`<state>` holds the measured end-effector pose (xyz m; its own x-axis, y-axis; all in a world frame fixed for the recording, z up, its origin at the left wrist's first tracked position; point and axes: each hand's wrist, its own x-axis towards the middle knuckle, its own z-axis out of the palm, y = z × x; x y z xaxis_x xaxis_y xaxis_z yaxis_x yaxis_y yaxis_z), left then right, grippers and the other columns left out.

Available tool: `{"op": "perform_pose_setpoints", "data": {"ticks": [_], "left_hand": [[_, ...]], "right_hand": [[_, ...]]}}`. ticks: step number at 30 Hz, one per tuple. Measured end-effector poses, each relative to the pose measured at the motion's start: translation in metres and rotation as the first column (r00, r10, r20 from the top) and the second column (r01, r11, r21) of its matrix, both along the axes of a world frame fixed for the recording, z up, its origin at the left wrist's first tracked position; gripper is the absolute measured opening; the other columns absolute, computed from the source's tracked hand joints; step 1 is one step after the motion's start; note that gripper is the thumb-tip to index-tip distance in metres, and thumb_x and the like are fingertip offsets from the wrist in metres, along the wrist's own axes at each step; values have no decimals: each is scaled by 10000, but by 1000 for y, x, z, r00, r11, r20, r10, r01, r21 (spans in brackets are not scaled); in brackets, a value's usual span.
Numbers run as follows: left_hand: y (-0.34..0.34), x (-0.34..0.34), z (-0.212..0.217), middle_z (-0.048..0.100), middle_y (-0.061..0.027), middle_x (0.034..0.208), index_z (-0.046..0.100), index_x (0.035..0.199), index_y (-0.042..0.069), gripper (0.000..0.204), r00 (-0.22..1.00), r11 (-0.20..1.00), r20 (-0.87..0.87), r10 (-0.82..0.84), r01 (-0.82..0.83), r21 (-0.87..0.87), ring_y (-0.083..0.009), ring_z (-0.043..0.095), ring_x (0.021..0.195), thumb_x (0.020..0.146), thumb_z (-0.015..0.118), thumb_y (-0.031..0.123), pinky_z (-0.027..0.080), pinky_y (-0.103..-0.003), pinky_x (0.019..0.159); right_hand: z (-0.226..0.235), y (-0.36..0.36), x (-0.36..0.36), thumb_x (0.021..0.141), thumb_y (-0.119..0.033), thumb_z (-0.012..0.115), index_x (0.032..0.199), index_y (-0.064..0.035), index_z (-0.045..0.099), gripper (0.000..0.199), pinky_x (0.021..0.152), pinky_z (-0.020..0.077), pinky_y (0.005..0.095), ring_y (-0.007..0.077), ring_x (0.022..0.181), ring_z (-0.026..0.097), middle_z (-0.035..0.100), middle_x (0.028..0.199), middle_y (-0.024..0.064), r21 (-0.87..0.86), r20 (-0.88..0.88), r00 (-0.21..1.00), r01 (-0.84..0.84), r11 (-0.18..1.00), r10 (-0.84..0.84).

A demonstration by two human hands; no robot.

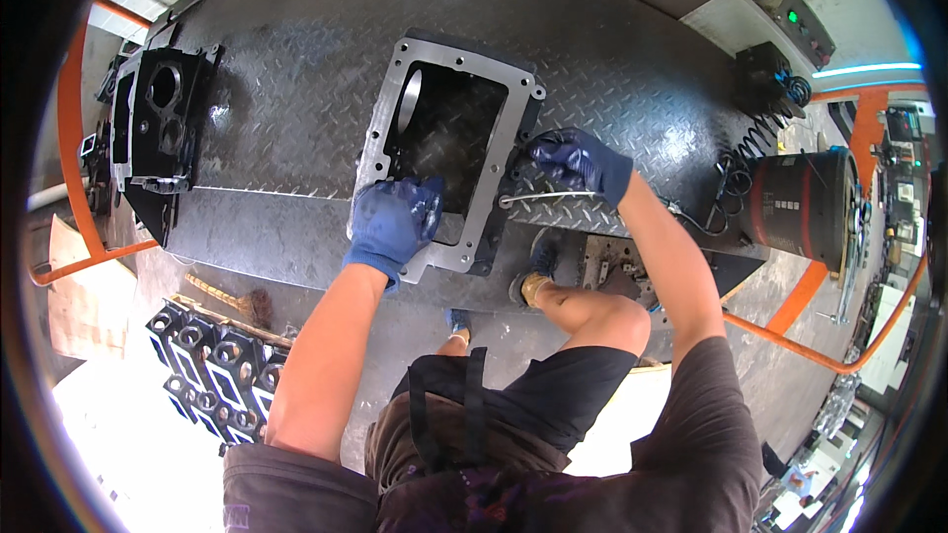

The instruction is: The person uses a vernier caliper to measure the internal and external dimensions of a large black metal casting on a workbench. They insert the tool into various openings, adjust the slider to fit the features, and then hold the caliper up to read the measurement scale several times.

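A black metal housing with a machined grey rim (502, 138) and a large rectangular opening sits on the dark tread-plate bench in front of me. My left hand (395, 222), in a dark blue glove, is closed over the rim's near left part, fingers curled into the opening. My right hand (578, 160), also gloved, is at the housing's right side, with fingers curled together by its outer wall. What those fingers hold, if anything, is hidden. Below this hand a thin metal rod (553, 195) with a ringed end lies beside the housing.
Another black housing (163, 118) stands at the bench's left end. To the right are a dark drum (805, 202) and a coiled black hose (765, 128). Orange rails (790, 341) flank the bench. Several black castings (212, 365) and a brush (252, 306) are at lower left.
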<state>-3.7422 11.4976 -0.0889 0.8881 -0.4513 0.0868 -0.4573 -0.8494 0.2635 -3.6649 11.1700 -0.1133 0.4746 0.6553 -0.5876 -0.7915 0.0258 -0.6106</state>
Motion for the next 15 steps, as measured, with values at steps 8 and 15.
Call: {"op": "perform_pose_setpoints", "data": {"ticks": [8, 15], "left_hand": [[1, -1, 1, 629, -86, 803, 647, 1058, 215, 255, 1000, 999, -12, 10, -10, -48, -276, 612, 714, 841, 541, 296, 465, -423, 653], [4, -1, -7, 619, -78, 844, 647, 1068, 232, 259, 1000, 1000, 8, -5, 5, 9, -268, 602, 741, 833, 563, 298, 460, -418, 657]], "right_hand": [[19, 25, -25, 923, -272, 575, 1018, -46, 647, 256, 561, 496, 252, 120, 651, 620, 655, 765, 36, -406, 498, 864, 157, 900, 74], [28, 34, -15, 912, -229, 595, 1005, -40, 673, 224, 566, 472, 189, 89, 624, 575, 636, 717, 15, -358, 383, 924, 142, 923, 7]]}}
